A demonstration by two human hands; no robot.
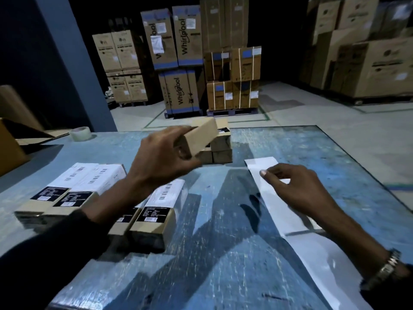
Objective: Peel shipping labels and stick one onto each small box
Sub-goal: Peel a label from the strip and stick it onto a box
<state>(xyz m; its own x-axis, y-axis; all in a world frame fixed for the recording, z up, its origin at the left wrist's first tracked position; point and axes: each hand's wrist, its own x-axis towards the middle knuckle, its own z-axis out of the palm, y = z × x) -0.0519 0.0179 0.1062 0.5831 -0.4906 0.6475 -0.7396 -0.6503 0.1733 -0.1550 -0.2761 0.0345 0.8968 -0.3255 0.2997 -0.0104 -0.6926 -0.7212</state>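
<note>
My left hand [163, 157] grips a small brown box [200, 136] and holds it in the air above the blue table [312, 153], just in front of a short stack of unlabelled small boxes [221, 146]. My right hand [295, 186] rests on a long white strip of label backing [312, 242] that runs from the table's middle toward me, its fingertips curled on the paper. Whether it pinches a label I cannot tell. Several small boxes with white barcode labels [93, 182] lie at the near left, one partly under my left forearm [165, 204].
A roll of clear tape [81, 133] sits at the table's far left edge beside an open brown carton [11, 151]. Beyond the table, big appliance cartons [178, 63] stand on pallets on the warehouse floor. A watch is on my right wrist [388, 267].
</note>
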